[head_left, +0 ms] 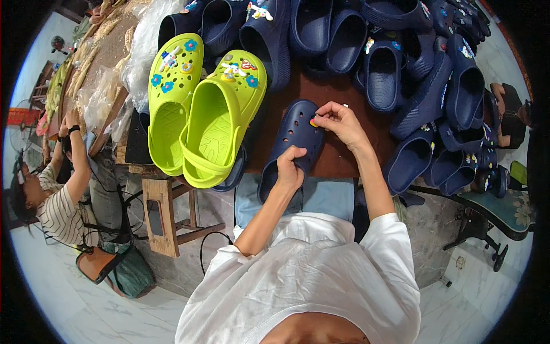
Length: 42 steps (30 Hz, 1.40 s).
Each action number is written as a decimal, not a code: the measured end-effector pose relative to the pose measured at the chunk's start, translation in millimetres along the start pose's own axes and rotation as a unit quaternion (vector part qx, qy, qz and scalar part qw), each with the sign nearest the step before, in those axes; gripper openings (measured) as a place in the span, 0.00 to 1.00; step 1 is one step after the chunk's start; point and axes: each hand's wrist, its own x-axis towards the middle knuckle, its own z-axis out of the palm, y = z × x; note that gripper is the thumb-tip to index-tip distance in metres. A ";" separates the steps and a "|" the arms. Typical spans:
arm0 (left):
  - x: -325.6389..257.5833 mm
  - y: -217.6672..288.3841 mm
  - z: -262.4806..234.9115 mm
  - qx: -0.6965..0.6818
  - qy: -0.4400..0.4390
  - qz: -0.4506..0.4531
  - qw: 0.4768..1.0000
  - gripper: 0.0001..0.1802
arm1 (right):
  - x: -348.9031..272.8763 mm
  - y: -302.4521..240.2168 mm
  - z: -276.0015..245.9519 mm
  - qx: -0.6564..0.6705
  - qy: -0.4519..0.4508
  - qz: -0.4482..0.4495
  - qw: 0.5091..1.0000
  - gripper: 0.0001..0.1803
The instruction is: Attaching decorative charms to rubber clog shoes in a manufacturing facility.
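Observation:
A navy clog (295, 137) with holes in its toe lies tilted at the table's front edge, toe pointing away from me. My left hand (290, 170) is closed round its side, the thumb on top. At the right side of the toe, my right hand (342, 125) pinches a small red and yellow shoe charm (313, 122) against the holes. Whether the charm's stem sits in a hole is hidden by the fingers. No other charms show on this clog. To its left rests a pair of lime-green clogs (215, 123) decorated with blue flower and cartoon charms.
Many navy clogs (382, 83), several with charms, are piled along the back and right of the brown table (338, 166). Clear plastic bags (150, 54) lie at the back left. A wooden stool (160, 218) stands below left. Another person (57, 192) sits at far left; one more (510, 114) is at far right.

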 end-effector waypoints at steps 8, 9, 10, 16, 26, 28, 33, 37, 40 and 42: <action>-8.5 -2.0 0.3 0.038 0.006 -0.003 0.999 0.25 | 4.1 -7.6 -9.5 -0.014 -0.050 0.016 0.999 0.06; -6.2 -2.2 -5.4 0.037 0.001 -0.012 0.999 0.24 | 4.9 -6.9 -10.6 -0.023 -0.061 0.012 0.998 0.07; -5.0 -0.7 -6.4 0.037 -0.003 -0.020 0.999 0.24 | 5.2 -8.7 -11.0 -0.023 -0.062 0.011 0.998 0.07; -11.2 0.7 -2.7 0.069 -0.015 0.003 0.997 0.24 | 1.9 -21.0 -15.7 -0.104 -0.095 0.040 0.989 0.09; -17.2 -6.6 -13.5 0.139 -0.023 -0.040 0.989 0.16 | 2.9 -19.4 -18.6 -0.122 -0.104 0.031 0.987 0.09; -18.5 -6.9 -8.7 0.135 0.003 -0.023 0.991 0.14 | 0.8 -18.4 -14.8 -0.150 -0.099 0.044 0.983 0.08; -12.1 6.0 -2.0 0.050 0.009 -0.022 0.998 0.15 | -10.6 -17.3 -7.0 -0.054 -0.068 0.040 0.995 0.07; -13.4 19.2 14.1 0.002 0.017 -0.025 1.000 0.17 | -23.0 2.7 -13.6 -0.013 -0.093 0.053 0.994 0.07; -11.8 18.3 10.8 -0.003 0.016 -0.027 1.000 0.17 | -31.0 3.7 -9.3 -0.003 -0.104 0.075 0.992 0.06; -11.6 17.5 9.9 -0.006 0.016 -0.024 1.000 0.17 | -33.1 4.6 -8.2 0.008 -0.101 0.071 0.992 0.06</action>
